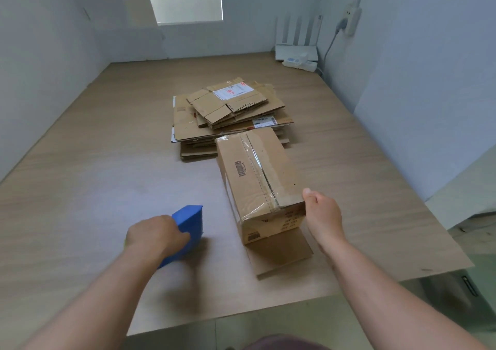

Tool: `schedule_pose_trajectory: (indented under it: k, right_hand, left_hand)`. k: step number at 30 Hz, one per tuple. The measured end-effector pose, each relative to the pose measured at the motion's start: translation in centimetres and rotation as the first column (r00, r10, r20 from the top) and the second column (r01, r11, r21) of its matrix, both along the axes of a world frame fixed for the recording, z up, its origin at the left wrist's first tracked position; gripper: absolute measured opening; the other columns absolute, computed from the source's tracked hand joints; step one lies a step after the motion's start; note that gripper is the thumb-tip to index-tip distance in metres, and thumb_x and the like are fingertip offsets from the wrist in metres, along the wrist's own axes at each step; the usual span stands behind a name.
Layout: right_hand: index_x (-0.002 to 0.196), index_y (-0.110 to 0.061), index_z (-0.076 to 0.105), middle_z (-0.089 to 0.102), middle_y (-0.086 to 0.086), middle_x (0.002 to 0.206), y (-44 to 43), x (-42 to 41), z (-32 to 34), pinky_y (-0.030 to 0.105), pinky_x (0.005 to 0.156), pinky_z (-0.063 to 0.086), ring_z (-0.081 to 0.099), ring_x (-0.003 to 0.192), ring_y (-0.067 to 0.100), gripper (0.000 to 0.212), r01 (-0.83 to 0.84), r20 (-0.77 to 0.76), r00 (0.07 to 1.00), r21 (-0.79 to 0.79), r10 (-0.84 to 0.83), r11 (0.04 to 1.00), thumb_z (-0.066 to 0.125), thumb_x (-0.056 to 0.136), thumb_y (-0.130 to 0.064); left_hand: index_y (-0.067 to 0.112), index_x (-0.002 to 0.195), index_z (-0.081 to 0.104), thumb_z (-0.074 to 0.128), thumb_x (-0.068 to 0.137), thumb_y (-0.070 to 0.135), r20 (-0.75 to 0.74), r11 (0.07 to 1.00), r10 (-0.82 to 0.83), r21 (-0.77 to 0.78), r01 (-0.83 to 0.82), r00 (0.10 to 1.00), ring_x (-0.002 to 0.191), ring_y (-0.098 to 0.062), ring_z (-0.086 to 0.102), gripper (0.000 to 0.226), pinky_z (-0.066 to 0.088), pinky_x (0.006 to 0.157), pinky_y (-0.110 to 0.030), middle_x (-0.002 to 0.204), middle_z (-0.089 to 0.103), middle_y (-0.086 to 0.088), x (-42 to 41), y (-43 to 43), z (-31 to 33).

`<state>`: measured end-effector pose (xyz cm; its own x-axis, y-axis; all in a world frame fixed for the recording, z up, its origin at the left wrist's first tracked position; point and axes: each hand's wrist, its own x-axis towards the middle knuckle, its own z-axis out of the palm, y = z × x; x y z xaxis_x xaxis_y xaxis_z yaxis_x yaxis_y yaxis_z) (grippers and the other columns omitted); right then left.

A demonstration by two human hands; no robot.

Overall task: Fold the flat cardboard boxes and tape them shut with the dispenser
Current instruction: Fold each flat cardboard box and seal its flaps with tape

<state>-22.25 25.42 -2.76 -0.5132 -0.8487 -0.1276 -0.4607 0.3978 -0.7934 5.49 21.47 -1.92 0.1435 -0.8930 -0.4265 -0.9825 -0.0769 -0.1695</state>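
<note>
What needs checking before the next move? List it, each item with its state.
1. Left hand grips the blue dispenser: ok.
2. Right hand holds the box at its near corner: ok.
3. Tape laid along the top seam: ok.
4. Near flap folded shut: not ok, it lies out on the table.
5. Tape left in the dispenser: cannot tell.

- Taped box point(257, 172): printed barcode point(238, 168) on top face, with 1 short line of capitals beside it; letters too small to read surely.
- Flat cardboard stack point(188, 124): white shipping label point(233, 91) on top piece, red marks, illegible.
- Barcode sticker point(264, 122) lower in stack: digits unreadable.
</note>
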Motion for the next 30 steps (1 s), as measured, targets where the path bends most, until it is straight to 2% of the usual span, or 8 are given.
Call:
schedule_pose_trajectory:
  k: [9, 11, 14, 17, 19, 21, 25, 30]
  right_hand:
    - [0.055, -0.015, 0.028, 0.032, 0.000, 0.056, -0.3, -0.4, 0.1, 0.034, 0.053, 0.023, 0.029, 0.055, 0.016, 0.047, -0.027, -0.016, 1.000, 0.011, 0.027, 1.000, 0.038, 0.100, -0.022]
    - [0.055, -0.016, 0.029, 0.034, 0.000, 0.057, -0.4, -0.4, 0.0, 0.038, 0.056, 0.024, 0.032, 0.058, 0.019, 0.047, -0.032, -0.028, 0.999, 0.015, 0.032, 0.999, 0.038, 0.100, -0.024]
    - [0.056, -0.019, 0.032, 0.035, -0.002, 0.059, -0.4, -0.4, -0.5, 0.034, 0.063, 0.026, 0.037, 0.068, 0.024, 0.046, -0.042, -0.036, 0.998, 0.022, 0.043, 0.999, 0.036, 0.101, -0.025]
    - [0.065, -0.015, 0.044, 0.048, 0.003, 0.069, -0.3, -0.6, -0.3, 0.034, 0.068, 0.032, 0.047, 0.078, 0.027, 0.041, -0.053, -0.031, 0.998, 0.021, 0.054, 0.998, 0.033, 0.102, -0.028]
    - [0.100, -0.009, 0.058, 0.062, 0.014, 0.101, -0.5, -0.6, 0.1, 0.036, 0.081, 0.039, 0.055, 0.102, 0.033, 0.035, -0.071, -0.035, 0.997, 0.065, 0.073, 0.995, 0.032, 0.102, -0.033]
    - [0.135, -0.007, 0.040, 0.056, 0.016, 0.128, -0.6, -0.1, 0.7, 0.037, 0.092, 0.040, 0.051, 0.119, 0.033, 0.058, -0.114, -0.052, 0.991, 0.157, 0.124, 0.981, 0.036, 0.097, -0.051]
    - [0.129, -0.007, 0.032, 0.051, 0.014, 0.129, -0.8, 1.3, 0.8, 0.039, 0.088, 0.043, 0.051, 0.119, 0.032, 0.094, -0.139, -0.222, 0.952, 0.298, 0.211, 0.944, 0.050, 0.072, -0.079]
    - [0.119, -0.006, 0.040, 0.059, 0.014, 0.115, -1.2, -0.5, -0.3, 0.037, 0.079, 0.042, 0.056, 0.108, 0.034, 0.058, -0.218, -0.243, 0.934, 0.200, 0.263, 0.955, 0.041, 0.093, -0.058]
  left_hand:
    - [0.010, 0.112, 0.050, 0.043, 0.096, 0.033, -0.143, 0.978, 0.106, -0.162, -0.129, 0.984, 0.088, -0.025, 0.056, 0.029, 0.038, 0.069, -0.028, 0.100, 0.061, -0.004, 0.1, 0.6, -4.2]
    - [0.009, 0.107, 0.048, 0.042, 0.094, 0.034, -0.333, 0.932, 0.061, -0.318, -0.173, 0.941, 0.098, -0.031, 0.057, 0.029, 0.038, 0.071, -0.033, 0.111, 0.060, -0.009, -1.8, 1.3, -3.6]
    - [0.014, 0.133, 0.046, 0.033, 0.100, 0.040, -0.818, 0.930, 0.017, -0.198, -0.309, 0.575, 0.132, -0.028, 0.042, 0.044, 0.035, 0.102, -0.037, 0.138, 0.051, 0.001, -7.6, 3.0, -0.8]
    - [0.016, 0.151, 0.022, 0.032, 0.099, 0.051, -0.952, 0.938, 0.080, -0.029, -0.346, 0.297, 0.138, -0.017, 0.035, 0.064, 0.029, 0.110, -0.029, 0.150, 0.038, 0.004, -12.5, 3.8, -0.6]
    - [0.013, 0.154, 0.005, 0.034, 0.094, 0.060, -0.939, 0.913, 0.107, -0.037, -0.406, 0.326, 0.141, -0.018, 0.030, 0.082, 0.030, 0.114, -0.036, 0.157, 0.028, 0.000, -13.7, 3.6, -1.5]
    - [0.012, 0.153, -0.001, 0.038, 0.090, 0.066, -0.910, 0.889, 0.157, -0.040, -0.457, 0.385, 0.143, -0.021, 0.029, 0.092, 0.032, 0.113, -0.041, 0.158, 0.023, -0.003, -14.2, 3.2, -2.0]
    - [0.010, 0.153, 0.001, 0.042, 0.093, 0.059, -0.857, 0.858, 0.173, -0.111, -0.501, 0.486, 0.138, -0.026, 0.036, 0.088, 0.040, 0.106, -0.042, 0.157, 0.027, -0.008, -15.1, 3.3, -2.1]
    - [0.015, 0.151, 0.024, 0.028, 0.103, 0.039, -0.836, 0.827, 0.126, -0.209, -0.521, 0.534, 0.122, -0.033, 0.050, 0.054, 0.043, 0.099, -0.043, 0.138, 0.053, -0.011, -14.3, 2.9, -2.8]
